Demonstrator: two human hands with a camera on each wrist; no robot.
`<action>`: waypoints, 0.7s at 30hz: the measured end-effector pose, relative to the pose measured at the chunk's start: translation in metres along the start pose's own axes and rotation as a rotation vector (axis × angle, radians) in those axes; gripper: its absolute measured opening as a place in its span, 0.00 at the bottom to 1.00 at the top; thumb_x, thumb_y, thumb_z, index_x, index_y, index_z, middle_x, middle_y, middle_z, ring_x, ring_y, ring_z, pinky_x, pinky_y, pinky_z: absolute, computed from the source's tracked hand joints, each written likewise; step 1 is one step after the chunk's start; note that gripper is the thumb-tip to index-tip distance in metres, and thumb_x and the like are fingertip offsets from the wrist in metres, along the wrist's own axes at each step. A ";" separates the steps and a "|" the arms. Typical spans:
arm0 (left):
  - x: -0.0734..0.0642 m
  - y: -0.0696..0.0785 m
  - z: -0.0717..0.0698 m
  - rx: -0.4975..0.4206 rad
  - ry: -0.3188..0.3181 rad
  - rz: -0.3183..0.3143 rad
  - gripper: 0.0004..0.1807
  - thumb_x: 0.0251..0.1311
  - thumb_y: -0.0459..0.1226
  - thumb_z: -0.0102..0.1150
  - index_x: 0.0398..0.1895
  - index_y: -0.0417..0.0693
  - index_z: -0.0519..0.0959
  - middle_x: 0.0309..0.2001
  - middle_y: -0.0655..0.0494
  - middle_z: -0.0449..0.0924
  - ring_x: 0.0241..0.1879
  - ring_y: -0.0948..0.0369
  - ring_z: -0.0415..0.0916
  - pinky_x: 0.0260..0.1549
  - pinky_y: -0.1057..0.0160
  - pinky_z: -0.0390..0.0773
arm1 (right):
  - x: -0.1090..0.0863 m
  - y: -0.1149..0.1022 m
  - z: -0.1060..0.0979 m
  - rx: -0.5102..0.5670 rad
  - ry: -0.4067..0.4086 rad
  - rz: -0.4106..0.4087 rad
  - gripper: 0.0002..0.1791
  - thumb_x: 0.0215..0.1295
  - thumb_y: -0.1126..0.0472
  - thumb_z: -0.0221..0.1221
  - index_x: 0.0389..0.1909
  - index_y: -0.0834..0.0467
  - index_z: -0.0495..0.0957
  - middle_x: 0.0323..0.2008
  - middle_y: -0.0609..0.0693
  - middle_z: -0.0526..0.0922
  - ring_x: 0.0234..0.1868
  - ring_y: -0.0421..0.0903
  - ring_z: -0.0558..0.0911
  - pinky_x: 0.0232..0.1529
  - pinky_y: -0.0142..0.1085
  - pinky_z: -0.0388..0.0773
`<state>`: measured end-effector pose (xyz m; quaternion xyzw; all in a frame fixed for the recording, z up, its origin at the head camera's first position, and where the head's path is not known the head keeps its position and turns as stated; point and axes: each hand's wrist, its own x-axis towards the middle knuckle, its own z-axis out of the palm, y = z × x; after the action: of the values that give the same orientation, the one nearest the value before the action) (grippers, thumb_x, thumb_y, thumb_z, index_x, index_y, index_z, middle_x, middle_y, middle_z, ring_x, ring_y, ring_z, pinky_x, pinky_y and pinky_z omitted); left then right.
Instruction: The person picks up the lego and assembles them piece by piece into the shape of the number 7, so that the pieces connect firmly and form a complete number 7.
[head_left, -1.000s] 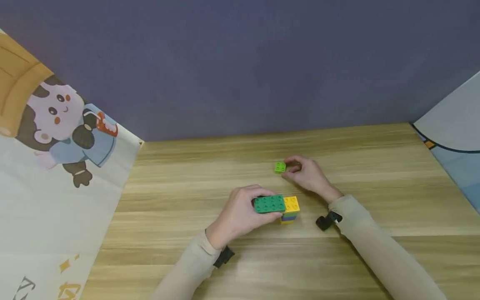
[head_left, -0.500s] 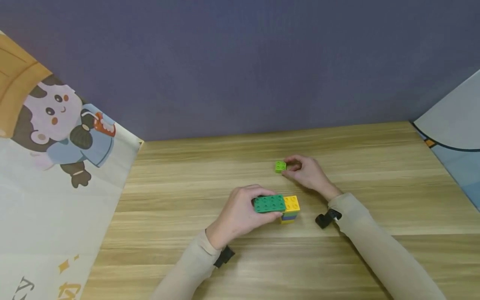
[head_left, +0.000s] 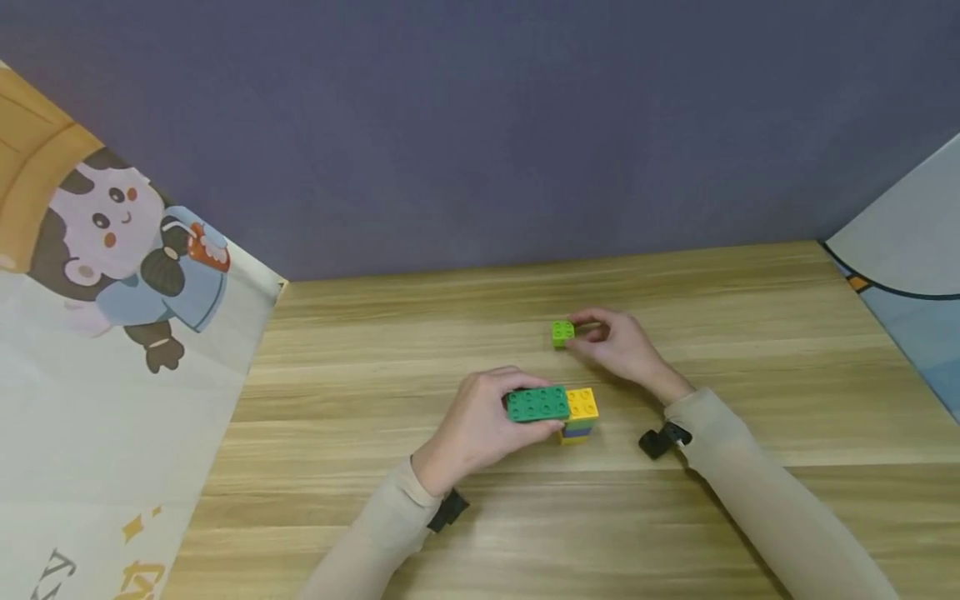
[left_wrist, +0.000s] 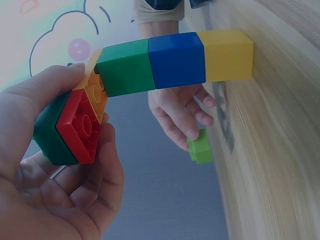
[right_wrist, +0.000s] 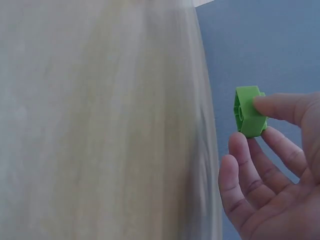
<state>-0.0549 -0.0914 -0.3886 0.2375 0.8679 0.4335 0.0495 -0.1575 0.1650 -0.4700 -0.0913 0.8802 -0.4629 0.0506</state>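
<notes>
My left hand grips one end of a stack of toy building bricks, fingers and thumb on either side of a dark green brick. Beside that top brick shows a yellow brick. In the left wrist view a red brick sits under the dark green one, and a column of green, blue and yellow bricks runs down to the table. Farther back, my right hand pinches a small light green brick between thumb and fingertips, its hollow underside visible, held apart from the stack.
The wood-grain table ends at a dark blue-grey panel behind it. A white panel with a cartoon figure stands on the left, and a pale printed panel on the right. Black wrist mounts hang under both cuffs.
My right hand has drifted very slightly to the right with the light green brick. The left hand and the stack have hardly moved.
</notes>
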 end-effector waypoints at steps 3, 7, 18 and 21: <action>0.000 0.000 0.000 0.000 -0.006 -0.009 0.23 0.54 0.42 0.84 0.53 0.51 0.90 0.48 0.59 0.91 0.44 0.67 0.85 0.45 0.68 0.82 | -0.006 -0.003 -0.003 0.034 0.002 -0.009 0.24 0.69 0.55 0.71 0.64 0.56 0.82 0.60 0.58 0.86 0.49 0.53 0.87 0.45 0.37 0.84; 0.000 -0.001 -0.001 0.000 -0.005 -0.009 0.22 0.54 0.43 0.83 0.53 0.51 0.90 0.49 0.59 0.91 0.44 0.67 0.84 0.45 0.68 0.82 | -0.015 -0.009 -0.007 0.074 -0.010 -0.016 0.24 0.70 0.55 0.71 0.64 0.54 0.82 0.58 0.57 0.87 0.45 0.51 0.87 0.38 0.37 0.86; -0.001 0.000 -0.002 0.000 0.009 0.005 0.22 0.53 0.42 0.84 0.52 0.50 0.90 0.47 0.59 0.91 0.43 0.66 0.84 0.44 0.68 0.81 | -0.035 -0.034 -0.017 0.139 -0.015 -0.019 0.24 0.70 0.55 0.71 0.63 0.57 0.82 0.60 0.56 0.86 0.55 0.54 0.87 0.45 0.32 0.86; -0.001 0.001 -0.003 -0.009 0.007 -0.006 0.22 0.53 0.42 0.84 0.52 0.51 0.90 0.47 0.59 0.91 0.43 0.67 0.84 0.43 0.68 0.81 | -0.040 -0.038 -0.019 0.168 -0.020 -0.023 0.23 0.70 0.56 0.71 0.63 0.59 0.81 0.60 0.57 0.86 0.58 0.56 0.87 0.49 0.28 0.85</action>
<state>-0.0549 -0.0933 -0.3865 0.2330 0.8668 0.4381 0.0490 -0.1173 0.1681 -0.4278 -0.1017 0.8367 -0.5346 0.0615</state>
